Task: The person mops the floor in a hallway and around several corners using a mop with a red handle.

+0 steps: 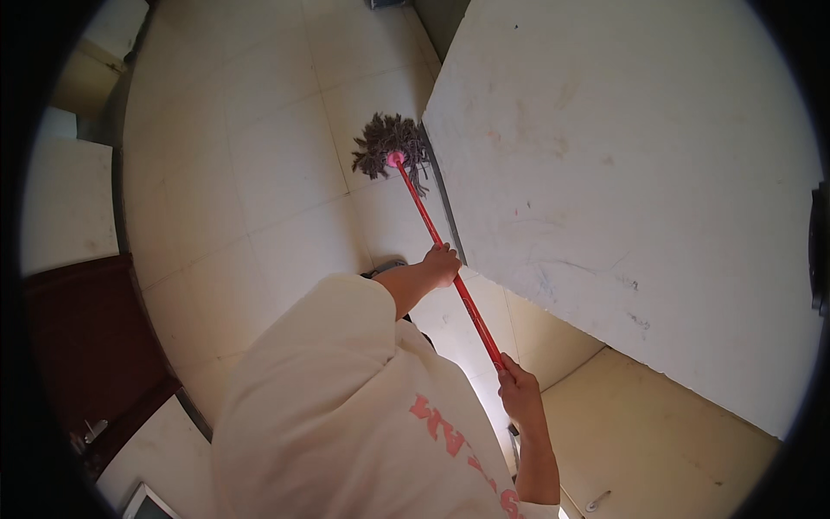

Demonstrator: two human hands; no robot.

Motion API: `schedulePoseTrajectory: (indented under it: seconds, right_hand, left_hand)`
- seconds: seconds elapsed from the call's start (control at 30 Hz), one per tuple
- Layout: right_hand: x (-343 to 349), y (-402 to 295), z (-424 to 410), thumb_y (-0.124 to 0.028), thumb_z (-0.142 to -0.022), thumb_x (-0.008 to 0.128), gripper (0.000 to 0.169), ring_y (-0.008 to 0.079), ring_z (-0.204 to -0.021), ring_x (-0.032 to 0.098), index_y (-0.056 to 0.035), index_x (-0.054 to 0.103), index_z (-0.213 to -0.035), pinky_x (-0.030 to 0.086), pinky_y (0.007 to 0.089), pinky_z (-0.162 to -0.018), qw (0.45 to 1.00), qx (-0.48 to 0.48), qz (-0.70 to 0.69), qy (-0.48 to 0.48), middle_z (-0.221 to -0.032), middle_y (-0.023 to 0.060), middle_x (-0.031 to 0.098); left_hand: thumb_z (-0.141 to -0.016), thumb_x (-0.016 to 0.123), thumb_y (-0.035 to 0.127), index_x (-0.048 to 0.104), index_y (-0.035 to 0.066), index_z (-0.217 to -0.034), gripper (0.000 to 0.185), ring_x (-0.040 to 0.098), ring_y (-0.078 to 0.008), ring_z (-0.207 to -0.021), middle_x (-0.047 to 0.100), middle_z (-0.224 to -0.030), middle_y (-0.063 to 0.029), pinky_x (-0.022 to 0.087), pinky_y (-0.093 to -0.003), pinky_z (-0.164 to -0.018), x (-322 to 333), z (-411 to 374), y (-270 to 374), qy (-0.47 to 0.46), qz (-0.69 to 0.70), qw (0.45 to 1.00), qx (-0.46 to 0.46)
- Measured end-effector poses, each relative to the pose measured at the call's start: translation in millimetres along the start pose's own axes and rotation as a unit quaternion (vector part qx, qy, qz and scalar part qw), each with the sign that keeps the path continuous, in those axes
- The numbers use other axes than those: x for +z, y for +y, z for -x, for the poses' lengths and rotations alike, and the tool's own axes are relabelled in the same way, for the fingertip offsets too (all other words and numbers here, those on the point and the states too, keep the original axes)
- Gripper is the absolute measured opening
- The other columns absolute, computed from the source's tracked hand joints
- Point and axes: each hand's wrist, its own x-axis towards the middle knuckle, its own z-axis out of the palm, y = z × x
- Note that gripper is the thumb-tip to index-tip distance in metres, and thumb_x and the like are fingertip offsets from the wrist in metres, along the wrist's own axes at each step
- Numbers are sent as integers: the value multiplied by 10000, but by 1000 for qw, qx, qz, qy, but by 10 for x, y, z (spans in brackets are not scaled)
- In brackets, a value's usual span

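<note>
A string mop with dark, grey-brown strands (pixel 389 139) rests on the tiled floor, close to the wall's dark skirting. Its pink socket joins a red handle (pixel 476 311) that slants down to the right. My left hand (pixel 443 265) is closed around the middle of the handle, near the wall's lower corner. Farther back, my right hand (pixel 519 392) grips the handle near its upper end. Part of a grey shoe (pixel 389 265) shows beyond my left forearm.
A scuffed white wall (pixel 603 194) stands close on the right, with its corner beside the handle. Pale floor tiles (pixel 279 143) stretch ahead and left. A dark red door (pixel 91 344) with a metal handle is at the left. A dark object (pixel 387 2) lies at the top edge.
</note>
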Motion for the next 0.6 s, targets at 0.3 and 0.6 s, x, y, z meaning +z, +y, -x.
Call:
schedulePoseTrajectory:
  seconds: [0.3, 0.6]
  right_hand:
    - [123, 7, 65, -91, -1001, 525, 385, 62, -596, 500, 18, 546, -1370, 445, 231, -563, 996, -78, 39, 7, -760, -7, 570]
    - [-48, -56, 421, -99, -990, 533, 385, 83, -590, 520, 3, 559, -1361, 456, 255, -564, 998, -20, 54, 4, -758, 35, 601]
  left_hand:
    - [-856, 608, 223, 685, 146, -1183, 345, 426, -345, -1332, 562, -1309, -129, 341, -523, -1099, -113, 50, 18, -57, 3, 998, 22]
    - [-871, 615, 263, 695, 148, -1151, 313, 438, -386, -1306, 572, -1270, -145, 351, -532, -1081, 129, 207, 305, -37, 65, 997, 31]
